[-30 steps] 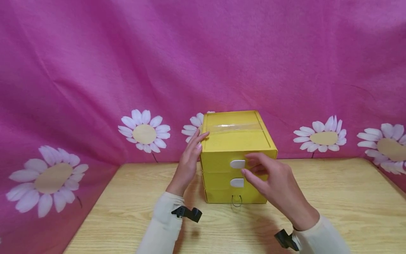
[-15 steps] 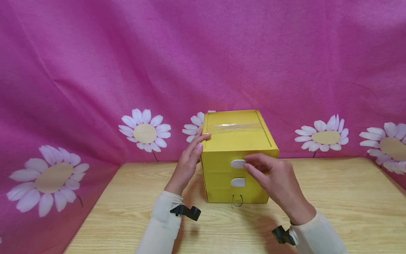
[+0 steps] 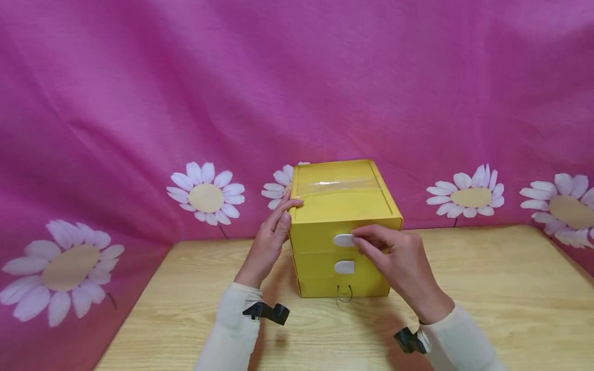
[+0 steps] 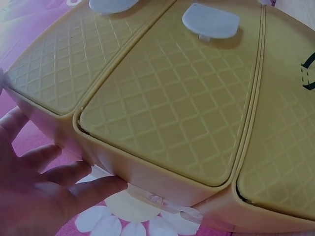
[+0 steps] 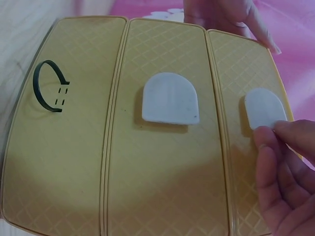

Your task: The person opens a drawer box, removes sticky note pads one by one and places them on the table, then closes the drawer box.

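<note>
A yellow plastic chest of three small drawers (image 3: 343, 208) stands on the table. My right hand (image 3: 406, 265) pinches the right end of the top drawer's white handle (image 3: 342, 240) between thumb and fingertips. Below it, the middle drawer has a matching white handle (image 5: 170, 98), and the bottom one a dark loop pull (image 5: 37, 81). All three drawer fronts look flush. My left hand (image 3: 266, 250) lies along the chest's left side, thumb near the front corner and a fingertip over the top edge. In the left wrist view its fingers (image 4: 101, 189) are extended against that side wall.
Clear tape (image 3: 343, 184) runs across the top of the chest. The wooden table (image 3: 473, 278) extends to both sides and in front. Close behind hangs a pink cloth (image 3: 352, 77) printed with white daisies. A black camera mount sits on each wrist.
My right hand has come in from just beside the top handle, its thumb and fingers closing on the handle's end. My left hand stays at the chest's side; the head view has shifted slightly.
</note>
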`<state>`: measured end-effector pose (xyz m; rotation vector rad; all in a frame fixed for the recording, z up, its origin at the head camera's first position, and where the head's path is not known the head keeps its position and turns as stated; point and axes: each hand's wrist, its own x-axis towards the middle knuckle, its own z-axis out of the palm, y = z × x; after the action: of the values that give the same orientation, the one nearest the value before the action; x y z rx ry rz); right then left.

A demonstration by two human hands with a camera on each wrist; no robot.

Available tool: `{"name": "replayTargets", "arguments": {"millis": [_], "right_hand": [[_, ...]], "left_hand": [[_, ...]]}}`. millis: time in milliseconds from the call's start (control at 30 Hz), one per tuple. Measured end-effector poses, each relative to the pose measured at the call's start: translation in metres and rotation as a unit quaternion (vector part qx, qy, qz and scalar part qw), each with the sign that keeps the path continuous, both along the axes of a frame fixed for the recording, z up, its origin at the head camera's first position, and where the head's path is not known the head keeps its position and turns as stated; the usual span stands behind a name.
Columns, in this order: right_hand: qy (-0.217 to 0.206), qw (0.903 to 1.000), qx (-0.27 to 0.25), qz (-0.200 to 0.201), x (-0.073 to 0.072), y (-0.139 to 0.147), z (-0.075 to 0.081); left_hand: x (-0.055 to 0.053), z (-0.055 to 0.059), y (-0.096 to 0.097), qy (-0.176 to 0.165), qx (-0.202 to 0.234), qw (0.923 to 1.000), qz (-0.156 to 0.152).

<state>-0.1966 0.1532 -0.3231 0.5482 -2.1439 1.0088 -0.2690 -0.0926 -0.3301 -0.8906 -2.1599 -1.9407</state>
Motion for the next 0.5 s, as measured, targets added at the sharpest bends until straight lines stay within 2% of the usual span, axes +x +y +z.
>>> {"name": "replayTargets", "arguments": {"millis": [167, 333, 500], "right_hand": [[0.016, 0.9999, 0.006, 0.001, -0.0004, -0.0015, -0.0007], [0.009, 0.9999, 0.008, 0.002, 0.0008, -0.0011, -0.0012], [0.010, 0.9999, 0.009, 0.003, 0.0017, -0.0010, -0.0018]], "left_hand": [[0.0000, -0.0016, -0.0002, 0.005, 0.000, 1.0000, 0.005], [-0.0001, -0.0041, 0.0014, 0.017, -0.015, 0.9993, 0.029], [-0.0007, -0.0061, 0.0028, 0.026, -0.010, 0.9990, 0.035]]}}
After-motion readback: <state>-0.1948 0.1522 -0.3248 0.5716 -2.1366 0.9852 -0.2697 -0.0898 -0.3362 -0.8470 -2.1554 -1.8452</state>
